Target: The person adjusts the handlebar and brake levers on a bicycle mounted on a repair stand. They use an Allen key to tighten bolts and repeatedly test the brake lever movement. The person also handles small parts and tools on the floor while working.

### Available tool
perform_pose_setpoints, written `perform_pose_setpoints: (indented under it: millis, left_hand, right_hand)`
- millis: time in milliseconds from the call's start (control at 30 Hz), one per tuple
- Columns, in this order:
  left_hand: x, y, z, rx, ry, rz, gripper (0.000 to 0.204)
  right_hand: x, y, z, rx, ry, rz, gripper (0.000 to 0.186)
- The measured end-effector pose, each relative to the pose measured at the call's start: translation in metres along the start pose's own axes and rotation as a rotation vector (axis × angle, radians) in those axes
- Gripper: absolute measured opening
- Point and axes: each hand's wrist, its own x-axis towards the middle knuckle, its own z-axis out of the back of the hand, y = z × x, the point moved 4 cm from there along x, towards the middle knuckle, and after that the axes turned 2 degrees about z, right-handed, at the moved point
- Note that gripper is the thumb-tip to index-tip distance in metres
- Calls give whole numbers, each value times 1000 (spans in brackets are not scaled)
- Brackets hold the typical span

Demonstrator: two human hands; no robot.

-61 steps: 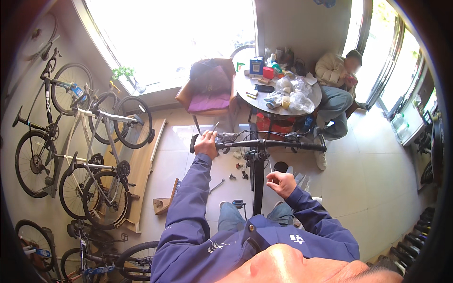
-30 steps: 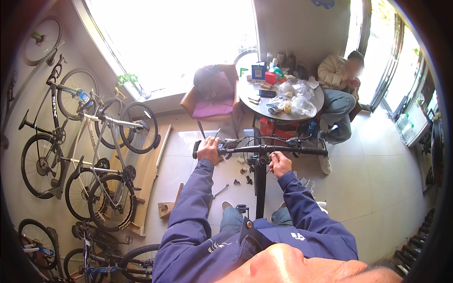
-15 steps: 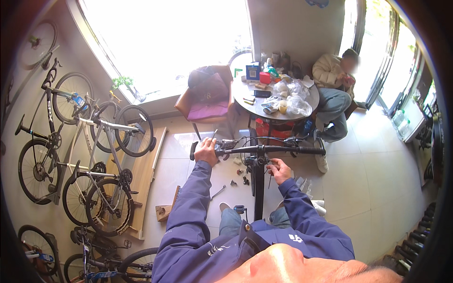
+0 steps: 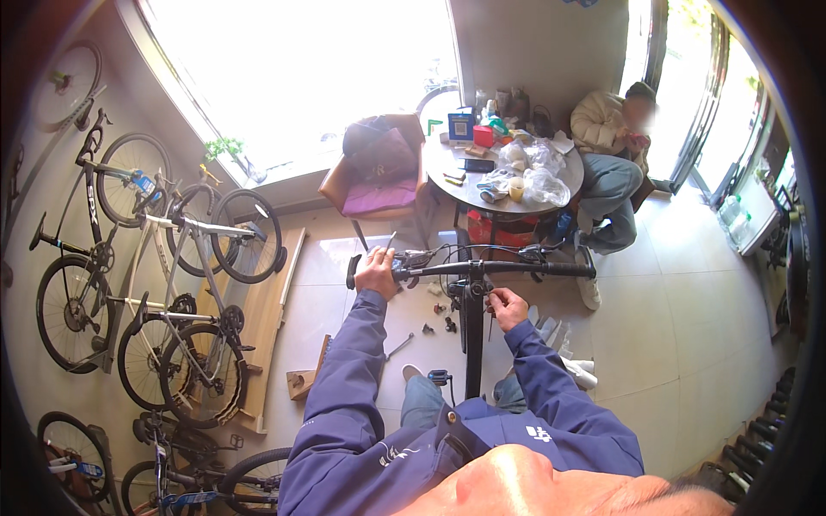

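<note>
A black bicycle stands upright in front of me, its handlebar (image 4: 516,268) running across and its frame tube (image 4: 474,344) pointing toward me. My left hand (image 4: 376,272) is closed around the left end of the bar, beside the brake lever and cables. A thin rod (image 4: 392,240) pokes up from its fingers; whether it is a tool I cannot tell. Just right of the frame's front, below the bar, my right hand (image 4: 508,308) is closed in a pinch. From its fingertips hangs a thin dark strand (image 4: 491,327), a cable or slim tool; its upper end is hidden.
Small dark parts (image 4: 450,324) and a wrench (image 4: 399,346) lie on the floor, near a wooden block (image 4: 299,384). White wrappings (image 4: 578,371) lie at right. Beyond are a cluttered round table (image 4: 447,182), a chair (image 4: 379,196) and a seated person (image 4: 607,163). Several bicycles (image 4: 198,310) line the left.
The handlebar and frame shift very slightly to the right in view. Both hands keep nearly the same places and grips. The seated person's hands have moved a little.
</note>
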Motion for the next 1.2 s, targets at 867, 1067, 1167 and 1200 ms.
perform_pose_setpoints:
  millis: [867,1067,1167,1200]
  left_hand:
    - [4,-4,13,20,-31,-41,61]
    - [4,-3,13,-8,-71,-51,61]
    - [4,-1,10,15,-65,-47,60]
    - [4,0,9,20,-63,-48,60]
  right_hand:
    - [-12,11,-4,-65,-35,84,17]
    - [-9,5,-7,-111,0,69,18]
    - [-13,4,-7,-122,7,94,19]
    - [-13,4,-8,-95,14,100,20]
